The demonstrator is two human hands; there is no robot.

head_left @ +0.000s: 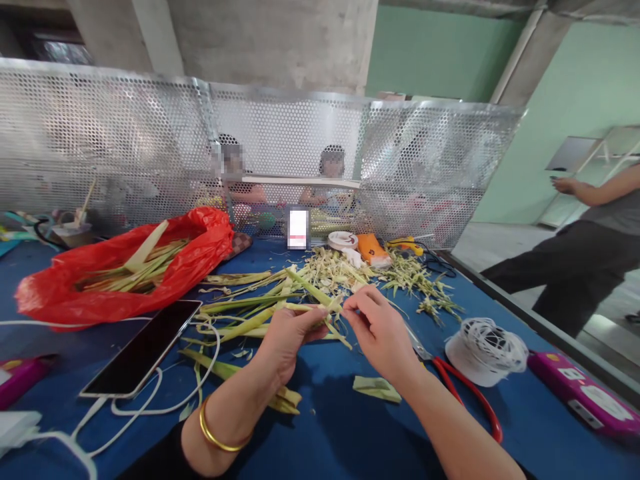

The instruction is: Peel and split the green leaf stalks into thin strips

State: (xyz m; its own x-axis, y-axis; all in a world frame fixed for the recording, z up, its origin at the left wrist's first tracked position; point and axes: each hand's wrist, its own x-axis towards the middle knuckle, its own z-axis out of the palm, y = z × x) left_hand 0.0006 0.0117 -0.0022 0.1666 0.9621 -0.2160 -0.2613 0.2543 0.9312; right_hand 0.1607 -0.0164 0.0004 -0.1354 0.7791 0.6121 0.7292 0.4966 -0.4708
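Note:
My left hand (293, 340) is closed, thumb over fingers, on a pale green leaf strip (313, 288) above the blue table. Beside it, my right hand (380, 330) pinches the pale end of the strip between thumb and fingertips. Exactly how the strip is folded there is too small to make out. Behind and left of my hands lie long green leaf stalks (245, 303). A heap of shredded pale plant bits (325, 267) sits just beyond. Below my right hand a short cut leaf piece (377, 389) rests on the table, and a folded leaf (285, 400) lies near my left wrist.
Left are a red plastic bag (200, 267) of stalks and a phone (143, 350) with white cables. Right are red-handled scissors (475, 393), a tub of white string (485, 350) and a purple pack (583, 393). A perforated metal screen (285, 127) stands behind; people are beyond it and at right.

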